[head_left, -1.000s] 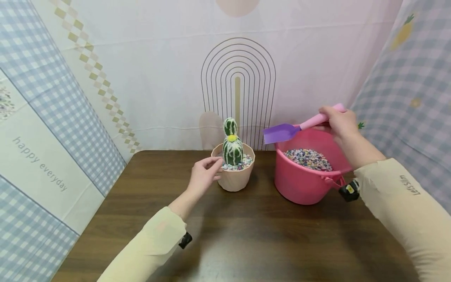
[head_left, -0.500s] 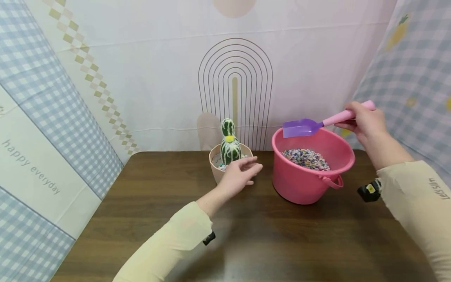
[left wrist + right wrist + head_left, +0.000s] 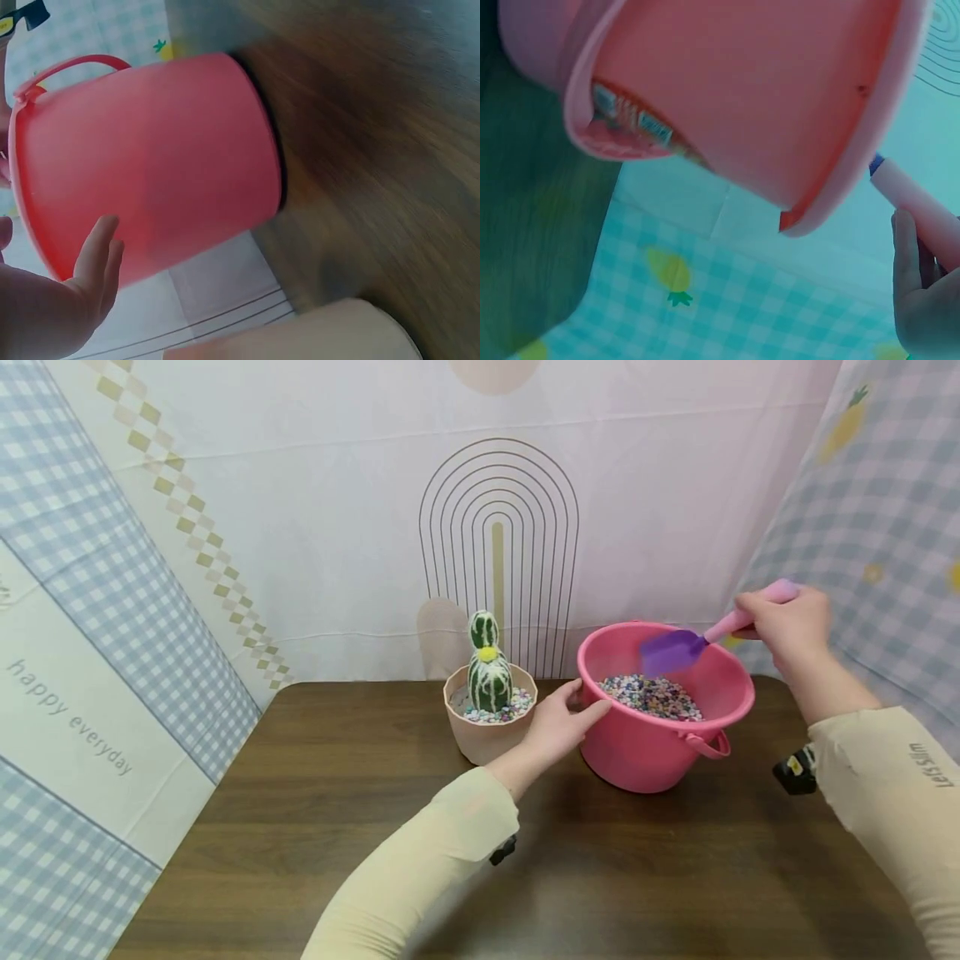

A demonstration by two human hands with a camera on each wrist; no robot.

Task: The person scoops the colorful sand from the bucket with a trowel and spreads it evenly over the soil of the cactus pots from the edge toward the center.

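My right hand grips the pink handle of a toy shovel. Its purple blade tilts down inside the pink bucket, above the small multicoloured pebbles. In the right wrist view the handle shows in the fingers, beside the bucket's rim. My left hand is at the bucket's left side, fingers fairly straight; the left wrist view has these fingers against or very near the bucket wall. Whether they press on it I cannot tell. Left of the bucket stands a beige pot with a cactus in pebbles.
The dark wooden table carries the pot and bucket towards its back edge. Behind it hangs a pale patterned cloth. Checked cloth hangs at the right. The bucket's handle hangs down on its front right side.
My left hand has moved right from the pot to the bucket's side. The shovel, held in my right hand, has moved right, then its blade has dipped into the bucket.
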